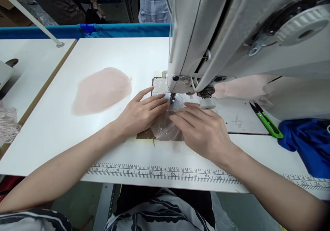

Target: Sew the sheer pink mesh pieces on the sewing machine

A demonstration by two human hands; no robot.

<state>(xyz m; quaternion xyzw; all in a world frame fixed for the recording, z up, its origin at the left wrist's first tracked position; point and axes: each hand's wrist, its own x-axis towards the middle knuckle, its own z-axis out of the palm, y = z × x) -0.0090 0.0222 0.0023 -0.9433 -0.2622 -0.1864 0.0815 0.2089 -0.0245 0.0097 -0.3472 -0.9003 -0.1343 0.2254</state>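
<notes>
A sheer, pale piece of fabric (166,126) lies under the presser foot (173,98) of a white sewing machine (203,35). My left hand (140,112) rests flat on the left of this fabric, fingers stretched toward the needle area. From the right, my right hand (203,128) lies over the fabric's other side with its fingers extended, their tips close to the foot. The fingers partly cover the fabric, so its full outline is hidden. A pale pink fabric piece (103,90) is spread on the white table, left of my left hand.
Green thread snips (266,120) lie on the right, beside a blue cloth (306,138). More pink fabric (242,88) sits behind the machine head. A ruler strip (165,172) runs along the table's front edge. White threads (9,124) hang at far left. Other people are beyond the table.
</notes>
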